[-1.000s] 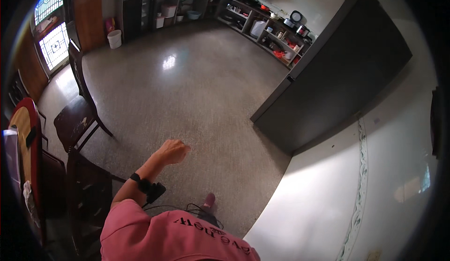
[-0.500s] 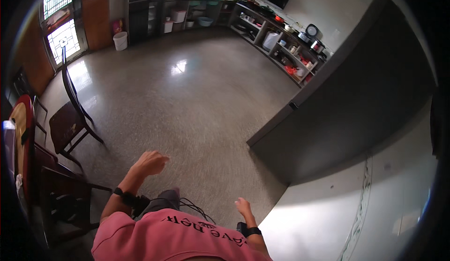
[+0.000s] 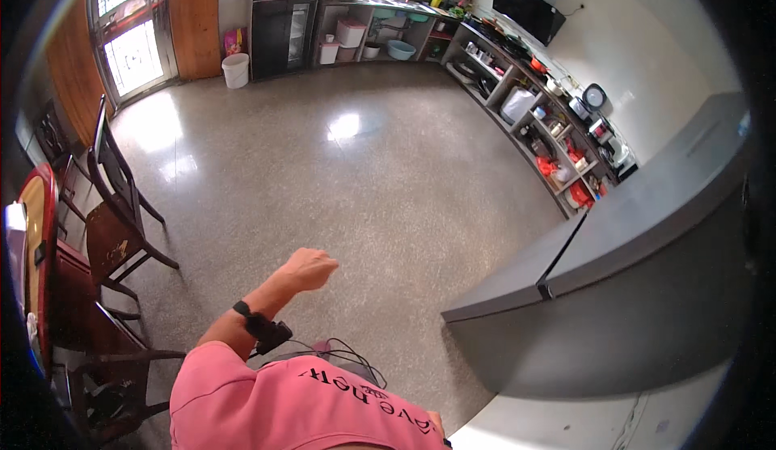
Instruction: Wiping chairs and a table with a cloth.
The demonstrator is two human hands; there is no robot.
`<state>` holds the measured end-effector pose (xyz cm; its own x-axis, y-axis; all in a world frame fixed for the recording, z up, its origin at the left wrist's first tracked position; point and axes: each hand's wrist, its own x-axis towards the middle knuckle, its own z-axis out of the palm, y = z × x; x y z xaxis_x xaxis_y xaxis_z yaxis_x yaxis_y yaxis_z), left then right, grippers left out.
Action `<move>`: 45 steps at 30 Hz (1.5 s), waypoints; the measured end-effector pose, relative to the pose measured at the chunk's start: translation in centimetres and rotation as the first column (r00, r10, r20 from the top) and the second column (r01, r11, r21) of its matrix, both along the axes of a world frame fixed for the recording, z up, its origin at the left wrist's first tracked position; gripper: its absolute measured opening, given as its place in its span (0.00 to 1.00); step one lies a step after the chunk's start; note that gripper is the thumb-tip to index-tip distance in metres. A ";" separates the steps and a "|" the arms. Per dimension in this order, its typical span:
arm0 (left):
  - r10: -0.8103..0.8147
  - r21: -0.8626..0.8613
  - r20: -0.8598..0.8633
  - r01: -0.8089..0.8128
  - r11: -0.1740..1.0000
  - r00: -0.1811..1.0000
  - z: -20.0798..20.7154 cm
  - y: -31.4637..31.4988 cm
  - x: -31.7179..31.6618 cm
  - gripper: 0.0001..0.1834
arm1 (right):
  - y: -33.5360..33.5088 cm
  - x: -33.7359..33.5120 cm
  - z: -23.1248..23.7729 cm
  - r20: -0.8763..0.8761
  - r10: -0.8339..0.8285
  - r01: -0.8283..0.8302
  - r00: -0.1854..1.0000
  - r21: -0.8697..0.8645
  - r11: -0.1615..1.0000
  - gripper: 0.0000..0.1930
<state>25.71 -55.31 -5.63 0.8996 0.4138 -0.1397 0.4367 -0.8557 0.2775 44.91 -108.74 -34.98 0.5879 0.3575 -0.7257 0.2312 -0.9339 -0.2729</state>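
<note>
Left hand (image 3: 309, 269) loosely curled, holding nothing; chair (image 3: 113, 232) nearby.

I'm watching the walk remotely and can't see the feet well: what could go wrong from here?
The loose black cable dangling from the wrist device by the left hand could snag a dark wooden chair close on the left. The grey cabinet corner juts out on the right and could catch a hip. The glossy floor may be slippery.
</note>
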 end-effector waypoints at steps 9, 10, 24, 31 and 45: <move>-0.324 -0.184 0.022 0.322 0.929 0.946 -1.7 5.4 12.6 0.13 | 10.7 8.2 0.2 -0.080 -0.305 0.297 0.949 -0.098 0.950 0.14; -0.292 -0.154 0.026 0.293 0.944 0.956 -2.0 7.0 13.5 0.12 | 12.4 10.4 0.1 -0.081 -0.275 0.268 0.958 -0.086 0.960 0.14; 0.331 -0.121 -0.199 -0.358 0.926 0.922 1.0 25.4 18.0 0.16 | 52.2 36.1 9.1 0.239 0.309 -0.362 0.921 0.226 0.904 0.24; 0.522 -0.058 -0.162 -0.536 0.842 0.837 1.9 37.3 21.7 0.15 | 65.6 38.8 9.9 0.142 0.416 -0.439 0.898 0.330 0.835 0.23; -0.036 -0.102 0.094 0.045 0.994 0.995 0.4 55.7 45.8 0.10 | 61.8 47.6 5.5 -0.059 -0.419 0.419 0.906 -0.005 0.908 0.10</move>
